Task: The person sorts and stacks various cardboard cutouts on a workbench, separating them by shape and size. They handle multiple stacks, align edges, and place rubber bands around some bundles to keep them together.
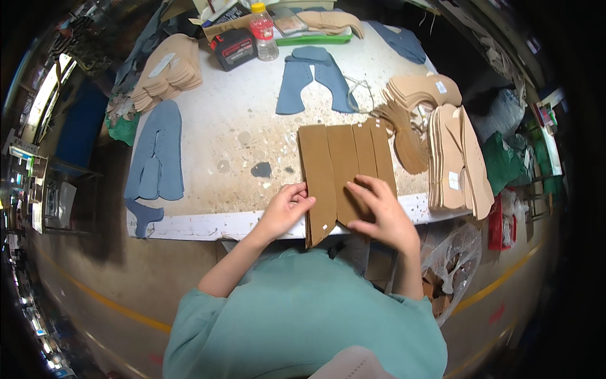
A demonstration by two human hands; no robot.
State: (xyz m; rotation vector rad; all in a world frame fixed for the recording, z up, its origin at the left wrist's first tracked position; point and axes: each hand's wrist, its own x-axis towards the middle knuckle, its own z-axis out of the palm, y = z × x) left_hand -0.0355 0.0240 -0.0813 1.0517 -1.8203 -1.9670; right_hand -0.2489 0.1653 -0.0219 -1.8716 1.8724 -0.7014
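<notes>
My left hand [286,213] touches the long, flat, brown leather-like strips [344,155] along their left edge, whether pinching I can't tell; my right hand [386,220], fingers apart, rests rightward on them.

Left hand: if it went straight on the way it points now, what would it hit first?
The left hand would meet the brown pieces first, at their left edge. Its fingertips are right at that edge in the picture; whether they touch is unclear from this single view.
</notes>
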